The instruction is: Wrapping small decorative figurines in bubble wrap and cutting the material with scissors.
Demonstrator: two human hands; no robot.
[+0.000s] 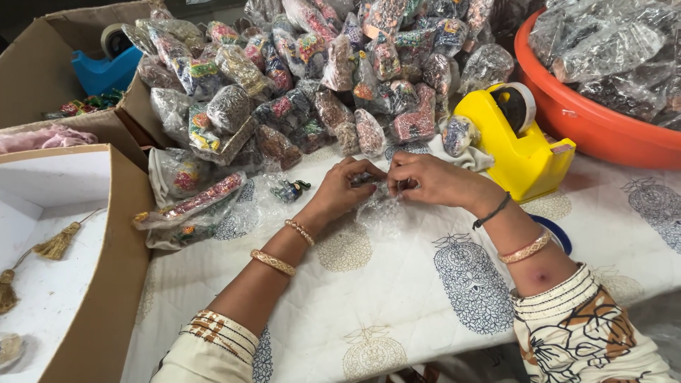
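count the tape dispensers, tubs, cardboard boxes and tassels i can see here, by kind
yellow tape dispenser: 1
blue tape dispenser: 1
orange tub: 1
cardboard boxes: 2
tassels: 2
total: 7
Both hands, left hand and right hand, pinch one clear packet; the heaped packets behind are too many to count.

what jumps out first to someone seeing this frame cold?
The big heap of small filled plastic packets across the top of the printed cloth. Then the yellow tape dispenser right of centre, beside the orange tub. In the middle, the left hand and right hand pinch one clear packet.
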